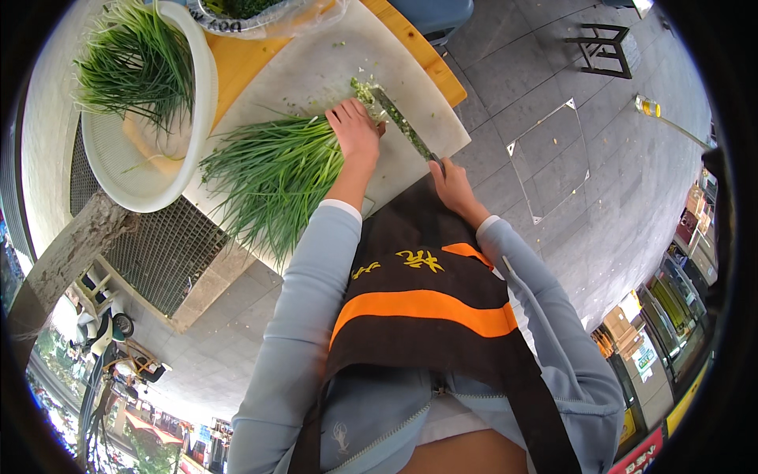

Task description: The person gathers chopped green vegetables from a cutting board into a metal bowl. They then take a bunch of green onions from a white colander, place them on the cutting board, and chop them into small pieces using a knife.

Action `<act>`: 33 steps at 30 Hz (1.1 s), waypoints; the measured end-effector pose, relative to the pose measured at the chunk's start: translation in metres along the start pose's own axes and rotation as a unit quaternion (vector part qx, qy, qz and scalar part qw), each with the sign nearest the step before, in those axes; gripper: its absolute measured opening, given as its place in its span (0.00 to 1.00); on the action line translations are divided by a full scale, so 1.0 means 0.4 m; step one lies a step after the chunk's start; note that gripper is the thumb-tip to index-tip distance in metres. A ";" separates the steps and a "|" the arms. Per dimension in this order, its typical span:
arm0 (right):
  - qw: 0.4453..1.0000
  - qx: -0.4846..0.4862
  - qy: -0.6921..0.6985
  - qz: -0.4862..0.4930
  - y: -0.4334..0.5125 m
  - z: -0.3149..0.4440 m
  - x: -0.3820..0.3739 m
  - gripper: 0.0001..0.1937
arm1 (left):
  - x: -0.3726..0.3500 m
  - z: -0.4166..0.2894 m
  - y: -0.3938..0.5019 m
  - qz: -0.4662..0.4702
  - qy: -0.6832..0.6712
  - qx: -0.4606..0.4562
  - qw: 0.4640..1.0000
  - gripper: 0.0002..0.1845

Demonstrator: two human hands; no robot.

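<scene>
My left hand (357, 131) presses on the pale root end of a large bunch of green chives or thin scallions (278, 172), whose leaves fan out to the left over a white cutting board (414, 65). My right hand (453, 188) grips the dark handle of a knife (405, 125). Chopped green bits cling to its blade, and the blade's tip end lies beside a small heap of chopped pieces (368, 93) just past my left fingers. Part of my left fingertips is hidden.
A white plastic basket (204, 101) with more chives (139, 65) stands at the upper left. Beside it a clear plastic bag (278, 23) covers a container of greens. The board lies on a wooden table (408, 35). A stool (622, 52) stands on the paving at upper right; a tree trunk is at left.
</scene>
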State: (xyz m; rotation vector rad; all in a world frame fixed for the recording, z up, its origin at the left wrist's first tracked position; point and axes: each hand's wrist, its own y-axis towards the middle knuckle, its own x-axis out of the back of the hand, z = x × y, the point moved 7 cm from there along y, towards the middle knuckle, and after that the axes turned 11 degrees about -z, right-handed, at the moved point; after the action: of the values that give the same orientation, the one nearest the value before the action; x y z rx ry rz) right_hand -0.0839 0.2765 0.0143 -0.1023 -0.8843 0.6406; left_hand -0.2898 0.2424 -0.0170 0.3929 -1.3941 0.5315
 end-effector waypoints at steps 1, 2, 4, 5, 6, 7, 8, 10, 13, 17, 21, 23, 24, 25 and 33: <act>1.000 0.012 -0.002 -0.003 -0.006 0.004 0.005 0.21 | 0.002 0.000 0.001 -0.014 0.018 -0.002 1.000 0.40; 1.000 0.013 -0.011 -0.003 -0.010 0.004 0.005 0.21 | -0.003 -0.002 -0.003 -0.003 0.033 -0.011 0.999 0.41; 0.999 0.017 -0.029 -0.007 -0.013 0.007 -0.003 0.21 | 0.003 0.001 -0.003 -0.028 -0.006 0.000 1.000 0.40; 0.999 0.017 -0.036 -0.009 -0.009 0.009 -0.011 0.21 | 0.005 0.003 -0.003 -0.032 -0.030 0.005 0.999 0.39; 0.999 0.015 -0.046 -0.012 -0.007 0.009 -0.020 0.21 | 0.002 0.003 -0.003 -0.024 -0.029 0.003 0.999 0.39; 0.999 0.013 -0.043 -0.012 -0.004 0.010 -0.031 0.21 | 0.001 0.003 -0.004 -0.018 -0.031 0.003 0.999 0.39; 0.999 0.012 -0.042 -0.015 0.004 0.011 -0.039 0.21 | 0.001 0.003 -0.002 -0.014 -0.034 0.004 0.999 0.39; 1.000 0.008 -0.023 -0.016 0.012 0.010 -0.046 0.22 | 0.003 0.003 -0.001 -0.015 -0.047 0.002 0.999 0.40; 1.000 0.003 0.013 -0.014 0.011 0.006 -0.033 0.22 | 0.005 0.002 -0.002 -0.021 -0.040 -0.001 0.999 0.41; 1.000 -0.002 0.002 0.004 -0.012 0.001 -0.006 0.22 | 0.004 0.001 -0.002 -0.036 -0.038 0.001 0.999 0.41; 1.000 -0.022 -0.003 0.009 -0.006 0.002 -0.022 0.22 | -0.002 0.002 -0.001 -0.033 -0.013 0.002 0.999 0.41; 1.000 -0.018 -0.001 0.003 0.008 0.008 -0.040 0.21 | -0.016 0.001 -0.003 0.014 -0.038 0.007 0.999 0.40; 1.000 -0.016 0.001 0.004 0.015 0.010 -0.049 0.20 | -0.013 0.001 -0.003 0.016 -0.042 0.006 0.999 0.40; 1.000 -0.014 0.010 -0.003 0.021 0.011 -0.052 0.20 | -0.007 0.002 -0.002 0.011 -0.048 0.005 0.999 0.40; 0.999 -0.003 0.039 0.007 -0.002 0.008 -0.015 0.22 | -0.011 0.005 -0.005 0.035 -0.083 -0.005 0.996 0.40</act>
State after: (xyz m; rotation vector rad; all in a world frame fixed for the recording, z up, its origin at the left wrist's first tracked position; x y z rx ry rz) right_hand -0.0885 0.2718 0.0124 -0.1380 -0.8117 0.6425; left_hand -0.2908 0.2392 -0.0210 0.3884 -1.5735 0.5582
